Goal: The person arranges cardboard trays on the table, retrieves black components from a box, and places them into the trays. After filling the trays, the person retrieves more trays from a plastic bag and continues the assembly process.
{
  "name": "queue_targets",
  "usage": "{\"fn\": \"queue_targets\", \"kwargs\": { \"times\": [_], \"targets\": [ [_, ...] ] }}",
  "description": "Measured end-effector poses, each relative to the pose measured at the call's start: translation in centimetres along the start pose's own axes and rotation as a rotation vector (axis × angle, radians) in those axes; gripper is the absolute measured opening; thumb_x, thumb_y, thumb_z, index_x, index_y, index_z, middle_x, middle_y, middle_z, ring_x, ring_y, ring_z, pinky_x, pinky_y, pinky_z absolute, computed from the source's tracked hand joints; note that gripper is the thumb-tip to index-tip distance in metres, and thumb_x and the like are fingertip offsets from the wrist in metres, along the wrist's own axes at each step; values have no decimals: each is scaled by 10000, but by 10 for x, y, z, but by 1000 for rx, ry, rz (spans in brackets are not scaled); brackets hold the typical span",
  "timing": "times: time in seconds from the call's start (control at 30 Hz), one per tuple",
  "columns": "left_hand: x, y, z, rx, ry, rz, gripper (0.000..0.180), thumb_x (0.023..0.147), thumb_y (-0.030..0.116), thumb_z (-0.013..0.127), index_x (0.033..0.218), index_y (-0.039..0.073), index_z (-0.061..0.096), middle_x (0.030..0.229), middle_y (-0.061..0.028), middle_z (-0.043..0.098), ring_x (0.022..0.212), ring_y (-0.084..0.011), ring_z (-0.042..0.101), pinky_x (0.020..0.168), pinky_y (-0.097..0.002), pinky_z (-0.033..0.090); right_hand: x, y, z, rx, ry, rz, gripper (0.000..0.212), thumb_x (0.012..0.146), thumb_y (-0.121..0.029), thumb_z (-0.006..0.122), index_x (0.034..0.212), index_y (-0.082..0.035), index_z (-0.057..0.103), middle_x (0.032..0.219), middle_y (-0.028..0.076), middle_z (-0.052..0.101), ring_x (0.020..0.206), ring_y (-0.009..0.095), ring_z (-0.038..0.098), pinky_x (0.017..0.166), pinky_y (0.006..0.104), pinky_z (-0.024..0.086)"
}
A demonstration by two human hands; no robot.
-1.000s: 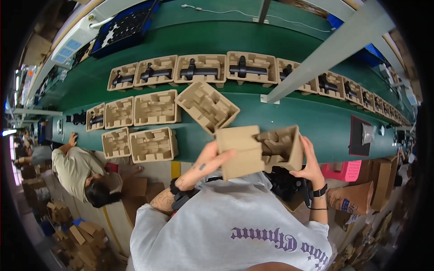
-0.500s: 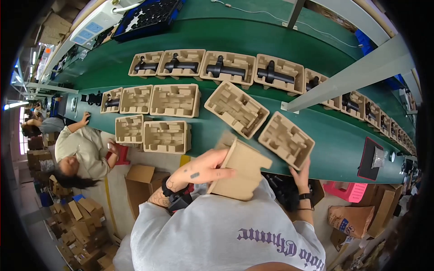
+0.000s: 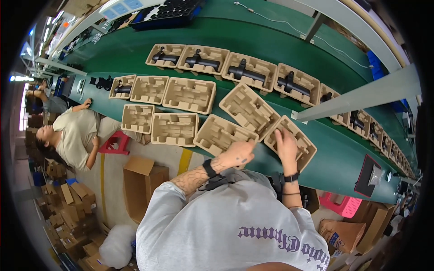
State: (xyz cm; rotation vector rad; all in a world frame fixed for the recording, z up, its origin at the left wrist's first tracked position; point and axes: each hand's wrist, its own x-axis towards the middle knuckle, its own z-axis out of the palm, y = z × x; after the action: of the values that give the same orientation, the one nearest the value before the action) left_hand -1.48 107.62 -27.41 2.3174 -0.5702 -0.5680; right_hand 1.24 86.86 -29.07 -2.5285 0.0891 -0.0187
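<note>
My left hand (image 3: 237, 154) is closed on the near right rim of an empty brown moulded-pulp tray (image 3: 217, 135), which rests on the green bench. Its fingertips are partly hidden. My right hand (image 3: 286, 147) reaches over another empty pulp tray (image 3: 304, 151) to the right, fingers stretched down inside its left part. Between and beyond them a third empty pulp tray (image 3: 248, 108) lies at a slant, touching both neighbours. Further left, empty pulp trays (image 3: 174, 128) stand in two rows, and one small tray (image 3: 122, 88) has a black part in it.
Along the far belt runs a line of pulp trays (image 3: 251, 72) with black tubular parts. A grey post (image 3: 357, 104) slants in at the right. A person (image 3: 79, 131) sits at the left near a red stool (image 3: 115, 143). An open carton (image 3: 142, 187) stands on the floor.
The tray in my left hand has gone from upright before my chest down onto the bench, open side up. My right hand has moved from the right tray's near edge to over its inside.
</note>
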Motion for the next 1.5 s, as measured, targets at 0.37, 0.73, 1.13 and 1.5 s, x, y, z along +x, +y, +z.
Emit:
{"fn": "queue_targets", "kwargs": {
  "times": [0.37, 0.73, 1.13, 1.5],
  "targets": [
    [1, -28, 52, -80, -122, 282, 512, 832, 309, 561, 1135, -76, 412, 630, -229, 565, 616, -379, 586, 526, -445, 450, 30, 2, 37, -71, -205, 97, 564, 785, -286, 620, 1152, 104, 441, 917, 292, 602, 843, 436, 581, 711, 471, 480],
    [-176, -183, -94, 326, 1212, -650, 359, 766, 152, 594, 1094, 21, 526, 1052, -162, 541, 1024, -335, 483, 841, -423, 414, 56, -37, 71, -149, -284, 148, 611, 839, -269, 568, 1267, 120, 371, 913, 278, 602, 891, 389, 593, 738, 427, 484],
    [-206, -281, -137, 347, 854, -709, 222, 707, 202, 596, 865, 61, 528, 704, -96, 586, 678, -279, 586, 610, -421, 423, -52, -188, 101, -70, 126, -143, 382, 878, -157, 508, 1224, -4, 457, 1357, 192, 348, 1288, 377, 259, 1028, 476, 237],
    [-271, -334, -301, -317, 590, -284, 310, 843, 209, 533, 1084, 19, 575, 908, -143, 646, 798, -269, 635, 673, -347, 498, 6, -388, 178, 453, -75, -245, 283, 898, -152, 519, 1153, -30, 544, 1272, 124, 483, 1192, 276, 443, 968, 386, 362]
  ]
}}
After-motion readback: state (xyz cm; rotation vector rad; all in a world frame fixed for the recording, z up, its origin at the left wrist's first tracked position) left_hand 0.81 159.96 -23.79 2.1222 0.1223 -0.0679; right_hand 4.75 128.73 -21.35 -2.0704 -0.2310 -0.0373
